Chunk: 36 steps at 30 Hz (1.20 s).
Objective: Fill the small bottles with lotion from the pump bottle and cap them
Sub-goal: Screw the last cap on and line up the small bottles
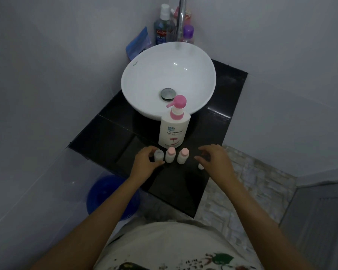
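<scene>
Nearest the lens is my pale shirt (164,248), with dark and green print at its lower edge. Both forearms reach forward to the black glossy tiled bench (109,133), set in a corner between plain grey-white walls (47,65); patterned floor (252,182) shows on the right and a blue bucket (105,193) below on the left.

My left hand (144,162) is loosely curled around an uncapped small bottle (158,155), fingers and thumb at its sides. My right hand (215,158) is half closed with fingers bent; whether it holds anything I cannot tell. A small white piece (200,166) lies just beside it on the bench.

Two small bottles with pink caps (170,154) (183,155) stand upright between my hands. Directly behind them stands the pump bottle (174,127), white with a pink pump, label reading "Shokubutsu". Behind that sits a white basin (168,78), its rim marked with small green lettering I cannot read with certainty. At the back, beside the tap (180,22), stands a mouthwash bottle (162,30) marked "Colgate Plax", partly hidden.
</scene>
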Tool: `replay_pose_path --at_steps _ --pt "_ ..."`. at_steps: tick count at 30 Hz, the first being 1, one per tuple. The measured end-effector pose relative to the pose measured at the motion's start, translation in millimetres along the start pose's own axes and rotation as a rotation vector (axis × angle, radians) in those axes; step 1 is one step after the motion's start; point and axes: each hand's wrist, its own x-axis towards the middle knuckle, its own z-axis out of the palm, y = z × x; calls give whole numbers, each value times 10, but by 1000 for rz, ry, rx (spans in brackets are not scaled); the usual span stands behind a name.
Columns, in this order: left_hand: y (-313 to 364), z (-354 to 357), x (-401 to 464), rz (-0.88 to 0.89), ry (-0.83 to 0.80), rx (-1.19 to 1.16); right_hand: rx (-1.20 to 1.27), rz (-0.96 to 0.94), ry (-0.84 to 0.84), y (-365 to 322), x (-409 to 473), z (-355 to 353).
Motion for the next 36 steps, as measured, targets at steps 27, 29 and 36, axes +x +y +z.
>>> replay_pose_path --at_steps 27,29,36 --pt "482 -495 -729 -3 -15 -607 326 307 -144 -142 -105 -11" --pt "531 -480 -739 13 -52 -586 554 266 -110 -314 -170 -179" --pt "684 -412 -784 87 -151 -491 828 29 -174 -692 -319 -503"
